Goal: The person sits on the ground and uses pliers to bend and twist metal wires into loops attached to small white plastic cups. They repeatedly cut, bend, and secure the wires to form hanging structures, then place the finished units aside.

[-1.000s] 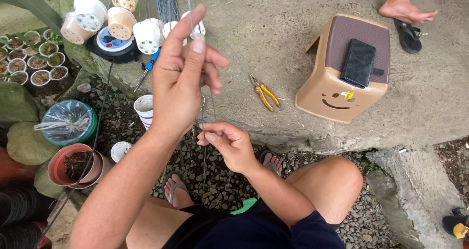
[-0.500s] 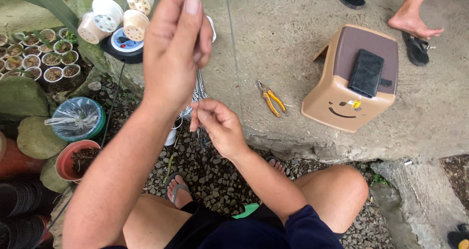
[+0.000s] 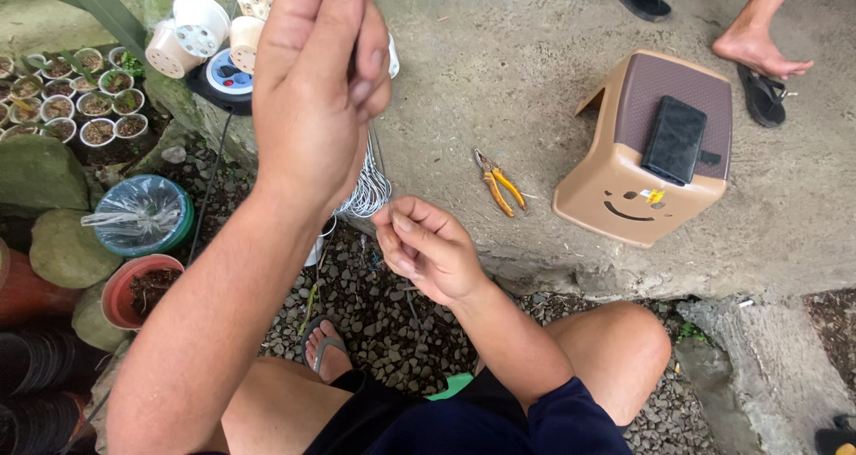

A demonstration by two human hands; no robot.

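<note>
My left hand [image 3: 321, 80] is raised close to the camera, its fingers pinched on a thin metal wire. The wire runs down to my right hand [image 3: 428, 245], which pinches its lower part between thumb and fingers above the gravel. A bundle of bent wire loops [image 3: 367, 187] hangs just behind my left wrist. Orange-handled pliers [image 3: 497, 183] lie on the concrete slab to the right of my hands.
A brown plastic stool [image 3: 637, 165] with a dark wallet [image 3: 675, 139] on it stands at the right. White pots [image 3: 201, 27] and an extension reel [image 3: 227, 78] sit top left, small planted pots [image 3: 80, 107] further left. Another person's bare foot [image 3: 758, 49] and sandals [image 3: 767, 98] are top right.
My left hand has risen closer to the camera along the wire. My right hand has shifted slightly and still pinches the wire. The view has tilted a little.
</note>
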